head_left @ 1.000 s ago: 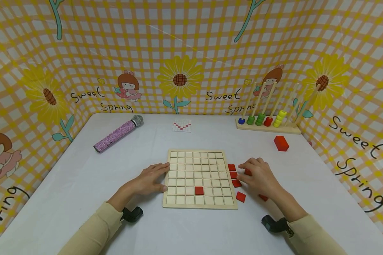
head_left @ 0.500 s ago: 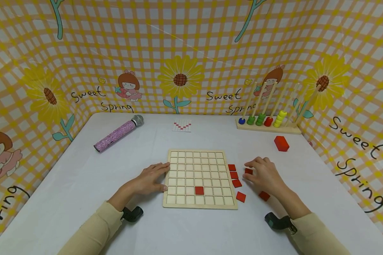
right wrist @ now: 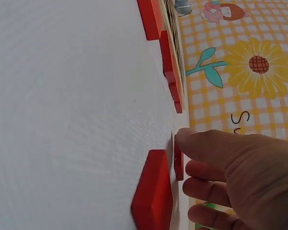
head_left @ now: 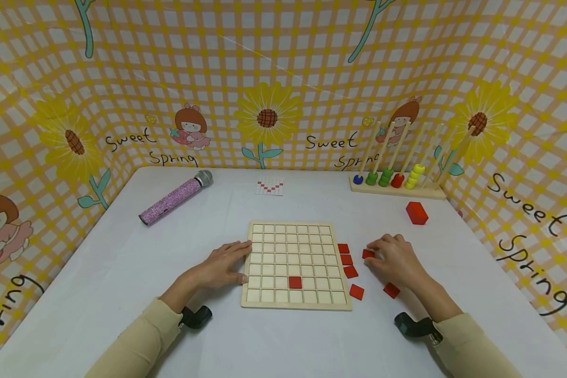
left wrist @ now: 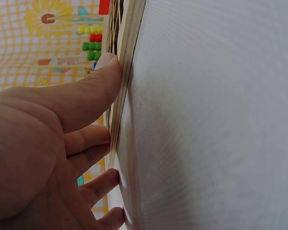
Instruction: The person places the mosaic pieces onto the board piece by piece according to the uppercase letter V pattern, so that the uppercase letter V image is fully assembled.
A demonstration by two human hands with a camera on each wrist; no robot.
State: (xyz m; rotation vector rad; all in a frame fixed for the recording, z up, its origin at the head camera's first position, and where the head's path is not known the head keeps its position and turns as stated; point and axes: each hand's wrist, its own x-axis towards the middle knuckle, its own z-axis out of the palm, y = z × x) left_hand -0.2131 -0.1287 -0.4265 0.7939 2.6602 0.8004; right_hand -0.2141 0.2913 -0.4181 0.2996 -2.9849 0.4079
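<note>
A square wooden board (head_left: 269, 306) with a grid of recesses lies flat, one red square tile (head_left: 295, 282) in a cell of its second-lowest row. My left hand (head_left: 219, 266) rests at the board's left edge; in the left wrist view its thumb (left wrist: 98, 88) and fingertips touch the side of the frame. To the right of the board, my right hand (head_left: 399, 260) has thumb and fingers around another red tile (head_left: 368, 253), pinching it at the table. That tile (right wrist: 178, 160) shows beneath the thumb in the right wrist view.
Several loose red tiles (head_left: 356, 292) lie along the board's right side, and one tile (head_left: 391, 290) sits below my right hand. Farther back are a pink glittery microphone (head_left: 172, 201), a pattern card (head_left: 269, 186), a bead abacus (head_left: 397, 190) and a red block (head_left: 416, 212).
My right hand has moved slightly right, away from the tiles beside the board, and its thumb and fingers have closed on the farther tile. The left hand and board stay put.
</note>
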